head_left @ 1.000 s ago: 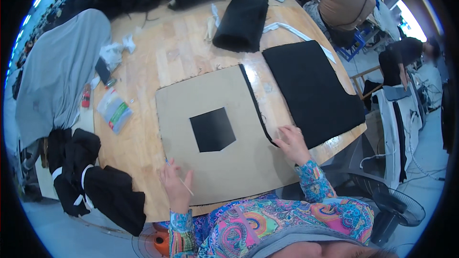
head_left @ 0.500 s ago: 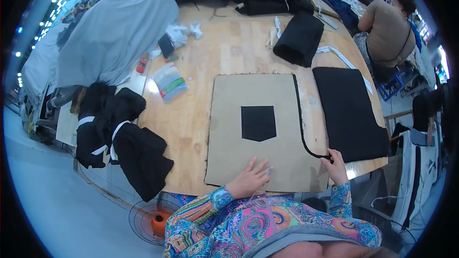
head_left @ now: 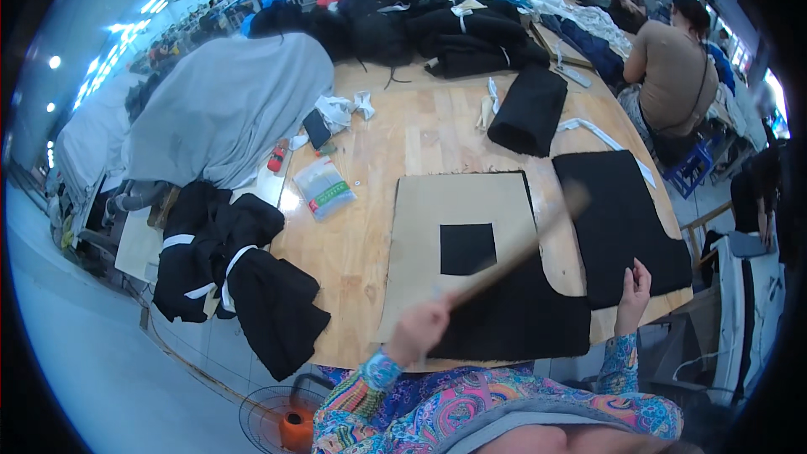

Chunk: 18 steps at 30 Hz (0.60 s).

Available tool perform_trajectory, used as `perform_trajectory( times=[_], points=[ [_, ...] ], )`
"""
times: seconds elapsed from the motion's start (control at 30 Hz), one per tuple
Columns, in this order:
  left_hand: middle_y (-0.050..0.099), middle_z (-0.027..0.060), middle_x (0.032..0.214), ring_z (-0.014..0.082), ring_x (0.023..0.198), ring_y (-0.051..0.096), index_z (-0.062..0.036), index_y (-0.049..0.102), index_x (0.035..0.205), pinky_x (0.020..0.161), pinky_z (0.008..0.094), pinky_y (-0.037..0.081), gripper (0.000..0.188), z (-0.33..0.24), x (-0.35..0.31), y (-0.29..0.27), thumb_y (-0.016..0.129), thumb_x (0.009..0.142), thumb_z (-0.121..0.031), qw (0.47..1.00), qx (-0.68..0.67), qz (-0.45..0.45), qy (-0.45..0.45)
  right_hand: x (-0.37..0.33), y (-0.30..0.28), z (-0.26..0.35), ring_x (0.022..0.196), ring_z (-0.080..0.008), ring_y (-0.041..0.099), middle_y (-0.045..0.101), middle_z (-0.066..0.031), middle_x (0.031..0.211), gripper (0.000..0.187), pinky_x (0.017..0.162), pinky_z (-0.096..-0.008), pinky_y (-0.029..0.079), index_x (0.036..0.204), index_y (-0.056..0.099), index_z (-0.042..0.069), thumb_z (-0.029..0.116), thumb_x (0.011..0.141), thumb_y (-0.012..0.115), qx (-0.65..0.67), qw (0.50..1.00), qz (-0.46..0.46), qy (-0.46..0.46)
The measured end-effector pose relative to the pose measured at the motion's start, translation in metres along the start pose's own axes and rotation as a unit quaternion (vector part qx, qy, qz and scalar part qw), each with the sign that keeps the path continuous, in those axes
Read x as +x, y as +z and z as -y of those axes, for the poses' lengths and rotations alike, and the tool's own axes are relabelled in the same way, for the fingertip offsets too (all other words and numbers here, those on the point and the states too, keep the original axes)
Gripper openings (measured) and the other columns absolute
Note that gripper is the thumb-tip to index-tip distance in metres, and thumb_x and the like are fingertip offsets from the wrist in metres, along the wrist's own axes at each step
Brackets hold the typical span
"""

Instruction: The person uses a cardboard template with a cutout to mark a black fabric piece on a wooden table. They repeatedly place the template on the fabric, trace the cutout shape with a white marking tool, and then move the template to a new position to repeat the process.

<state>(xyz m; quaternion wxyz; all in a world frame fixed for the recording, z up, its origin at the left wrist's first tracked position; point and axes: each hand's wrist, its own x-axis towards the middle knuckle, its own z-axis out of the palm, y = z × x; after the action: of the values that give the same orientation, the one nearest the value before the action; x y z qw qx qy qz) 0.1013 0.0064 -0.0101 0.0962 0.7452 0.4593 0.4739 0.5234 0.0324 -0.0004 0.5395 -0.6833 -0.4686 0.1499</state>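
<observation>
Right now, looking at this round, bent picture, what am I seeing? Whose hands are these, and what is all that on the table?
There is no machine here. A person wears a wide camera on the head, looking down, which bends straight edges. The patterned sleeves at the bottom are that person's own. The left hand grips a long wooden stick, blurred by motion. The right hand touches the edge of a black fabric panel. On the wooden table lies a tan cardboard template with a black square in its middle and more black cloth over its near part. Grey cloth and dark garments lie at the left. Another person sits at the far right.
</observation>
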Motion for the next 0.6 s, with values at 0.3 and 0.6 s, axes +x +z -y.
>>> perform_trajectory(
  times=[0.3, 0.6],
  points=[
    [0.049, 0.0046, 0.08, 0.0154, 0.078, 0.049, -0.0076, 0.04, 0.085, 0.074, 0.0305, 0.043, 0.02, 0.015, 0.084, -0.152, 0.058, 0.092, -0.004, 0.849, -0.014, -0.522, -0.076, -0.089, 0.054, 0.004, 0.117, -0.0348, 0.045, 0.053, -0.0157, 0.119, 0.042, 0.102, -0.0456, 0.034, 0.111, 0.062, 0.003, 0.021, 0.075, 0.073, -0.208, 0.948, 0.197, -0.137],
    [0.063, 0.0292, 0.109, 0.0445, 0.091, 0.065, -0.003, 0.04, 0.086, 0.063, 0.0445, 0.052, 0.017, 0.053, 0.042, -0.17, 0.052, 0.089, 0.008, 0.881, 0.36, -0.178, 0.25, -0.114, 0.048, -0.009, 0.12, -0.0336, 0.044, 0.057, -0.0103, 0.115, 0.04, 0.108, -0.0523, 0.023, 0.109, 0.064, 0.004, 0.025, 0.075, 0.073, -0.313, 0.942, 0.09, -0.086]
  ],
)
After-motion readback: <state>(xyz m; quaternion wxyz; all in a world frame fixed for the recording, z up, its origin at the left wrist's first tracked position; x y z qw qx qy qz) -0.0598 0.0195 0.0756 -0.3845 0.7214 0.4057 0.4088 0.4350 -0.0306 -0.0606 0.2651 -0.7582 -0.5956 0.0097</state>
